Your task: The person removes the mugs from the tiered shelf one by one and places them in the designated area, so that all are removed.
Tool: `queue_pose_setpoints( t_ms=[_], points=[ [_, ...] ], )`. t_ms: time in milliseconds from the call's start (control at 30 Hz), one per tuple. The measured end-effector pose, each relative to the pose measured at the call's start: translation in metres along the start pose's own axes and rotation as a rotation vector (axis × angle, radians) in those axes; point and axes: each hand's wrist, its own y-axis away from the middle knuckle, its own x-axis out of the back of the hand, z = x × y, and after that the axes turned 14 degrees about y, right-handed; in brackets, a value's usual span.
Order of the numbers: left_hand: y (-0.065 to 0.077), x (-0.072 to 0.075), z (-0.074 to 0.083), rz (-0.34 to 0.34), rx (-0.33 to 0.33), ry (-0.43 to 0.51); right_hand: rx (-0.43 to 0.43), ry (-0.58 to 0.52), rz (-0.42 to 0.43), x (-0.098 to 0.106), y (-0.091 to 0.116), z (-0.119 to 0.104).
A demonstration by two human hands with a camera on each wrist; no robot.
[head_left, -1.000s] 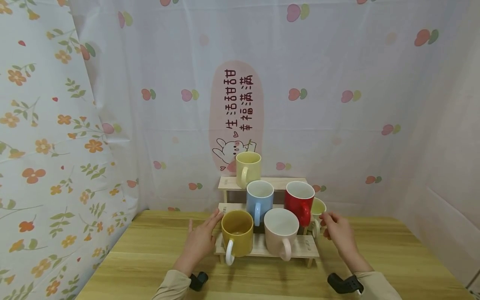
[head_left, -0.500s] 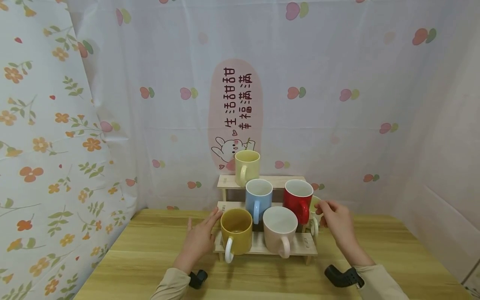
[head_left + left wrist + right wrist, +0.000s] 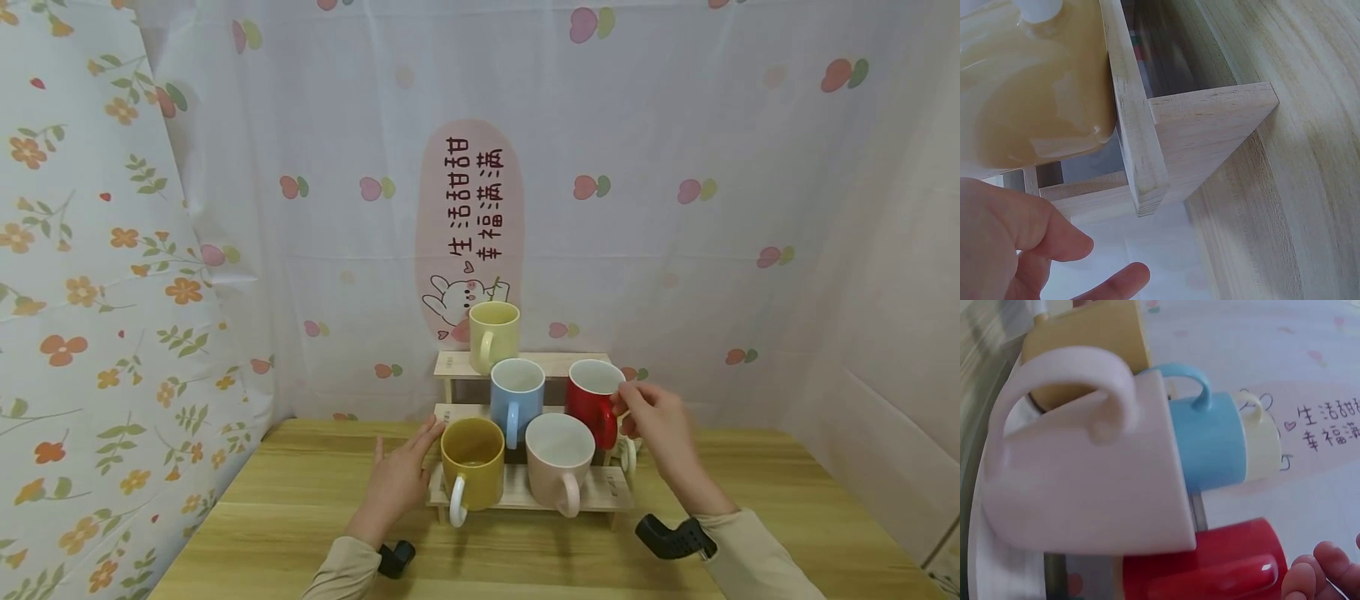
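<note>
My left hand (image 3: 401, 479) reaches to the left end of the three-tier wooden rack (image 3: 609, 487), its fingertips by the middle tier and beside the mustard mug (image 3: 480, 475). My right hand (image 3: 662, 425) is at the right of the red mug (image 3: 585, 407), fingertips right at its rim and loosely bent. In the right wrist view the fingers (image 3: 1300, 581) show beside that rim. A pale yellow-green mug stands behind, mostly hidden by the hand and the red mug; its handle (image 3: 630, 457) shows. The pink mug (image 3: 551, 479) sits on the front tier.
On the middle tier stands a blue mug (image 3: 517, 392), and a pale yellow mug (image 3: 502, 342) is on the top tier. The rack rests on a wood-grain table (image 3: 300, 500). Patterned curtains (image 3: 675, 292) hang behind and at the sides.
My right hand has moved left from the pale yellow-green mug to the rim of the red mug, now covering most of the former. The left hand has stayed at the rack.
</note>
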Motion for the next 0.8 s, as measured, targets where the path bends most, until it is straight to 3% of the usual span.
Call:
queue_pose_setpoints(
  t_ms=[800],
  points=[
    [0.001,0.0,-0.001,-0.038,0.034,0.018,-0.009,-0.054,-0.167,-0.027,-0.008,-0.038]
  ],
)
